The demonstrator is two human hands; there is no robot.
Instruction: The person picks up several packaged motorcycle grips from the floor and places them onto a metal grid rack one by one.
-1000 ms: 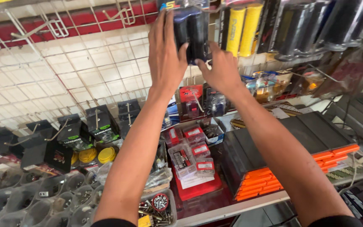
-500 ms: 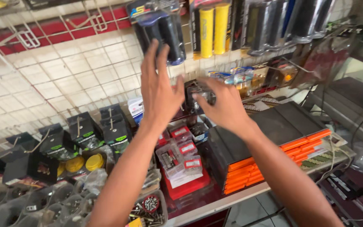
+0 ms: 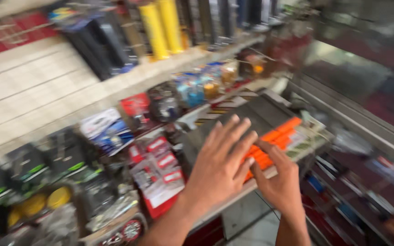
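The whole view is motion-blurred. My left hand (image 3: 220, 164) hovers with its fingers spread and holds nothing, in front of a stack of flat black and orange boxes (image 3: 274, 130) on the counter shelf. Just to the right and lower is my right hand (image 3: 277, 180), fingers loosely apart and pointing at the orange edges of that stack; nothing shows in it. The black packaged items (image 3: 101, 41) hang on the wall rack well above both hands.
Yellow tubes (image 3: 160, 27) and dark tubes line the upper shelf. Red and white blister packs (image 3: 160, 175) lie left of my hands, with black boxes and yellow discs (image 3: 46, 200) farther left. A white wire grid (image 3: 33, 86) covers the wall. A glass counter (image 3: 365, 109) runs at right.
Both hands have dropped from the black package hanging at the top down to the counter level and are empty. The view has swung to the right and blurred.
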